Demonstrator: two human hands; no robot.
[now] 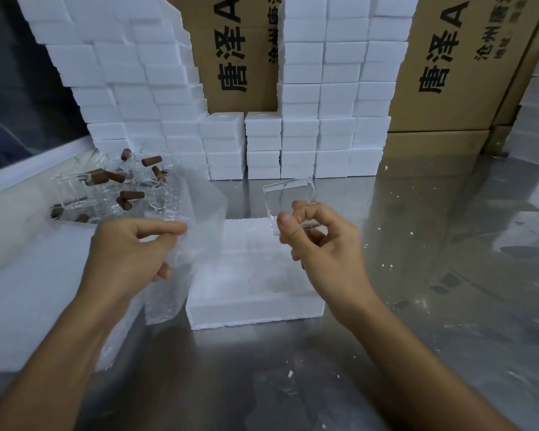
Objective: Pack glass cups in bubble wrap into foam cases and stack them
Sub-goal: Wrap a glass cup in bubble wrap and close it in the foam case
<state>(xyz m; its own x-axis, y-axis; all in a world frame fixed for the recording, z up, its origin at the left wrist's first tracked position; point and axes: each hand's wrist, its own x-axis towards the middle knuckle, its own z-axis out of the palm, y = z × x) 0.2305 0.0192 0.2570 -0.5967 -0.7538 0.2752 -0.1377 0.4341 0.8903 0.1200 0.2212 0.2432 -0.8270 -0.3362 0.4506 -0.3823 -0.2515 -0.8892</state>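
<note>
My right hand (318, 241) pinches a clear glass cup (288, 197) by its lower edge and holds it above the far right corner of an open white foam case (249, 303) lying on the metal table. To the left of the case, my left hand (131, 247) grips a sheet of bubble wrap (193, 206) that stands up between the hand and the cup. At the left, a cluster of clear glass cups with brown wooden handles (112, 188) sits on the table.
Tall stacks of closed foam cases (299, 144) line the back of the metal table (417, 275), with cardboard boxes (458, 57) behind them. A large white foam block (28, 275) lies at the left under my forearm. Foam crumbs dot the table surface.
</note>
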